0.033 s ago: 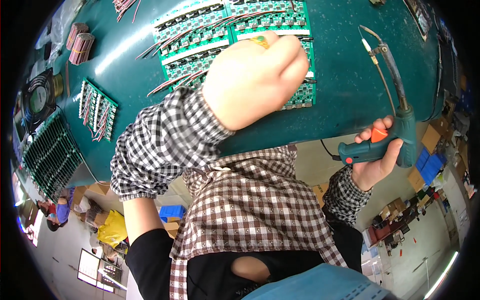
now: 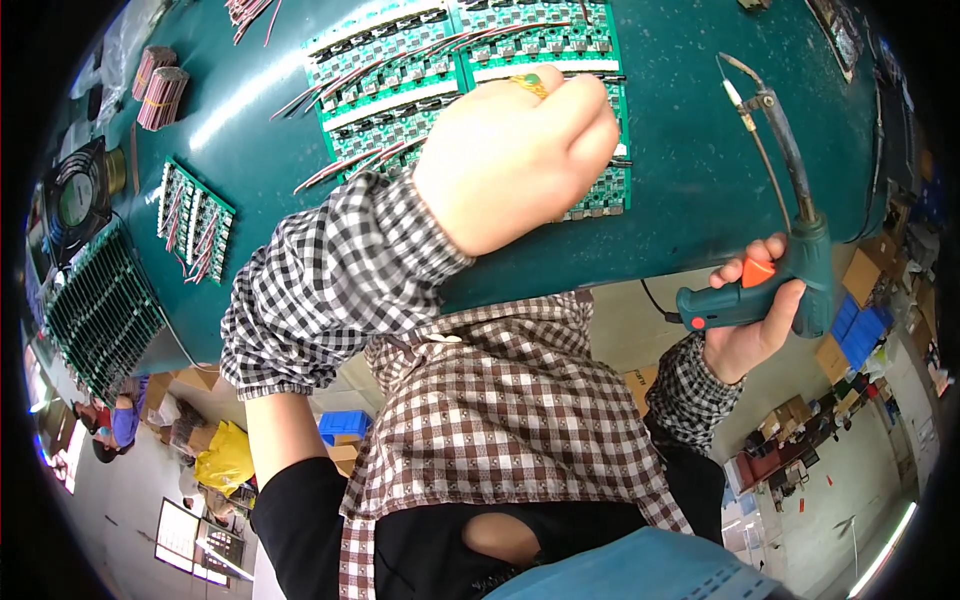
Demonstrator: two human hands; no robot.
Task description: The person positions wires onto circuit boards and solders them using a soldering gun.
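Note:
My left hand (image 2: 515, 160), with a ring on one finger, is curled over the green circuit boards (image 2: 380, 70). Its fingertips and whatever they grip are hidden beneath the hand. Thin red and black wires (image 2: 430, 48) run across the boards, with white strips between rows of small parts. At the table's front edge my right hand (image 2: 750, 300) is wrapped round the handle of a green soldering gun (image 2: 812, 270) with an orange trigger. The gun's metal tip and thin feed tube point up and away, apart from the boards.
On the green table (image 2: 700, 150), a smaller wired board (image 2: 195, 220) lies at left. Bundles of cut wires (image 2: 163, 97) stand behind it. A black fan (image 2: 78, 200) and a rack of boards (image 2: 100, 310) are at the far left. A cable hangs from the gun's handle.
My left hand has shifted very slightly to the right and turned a little over the boards. My right hand and the soldering gun look unchanged.

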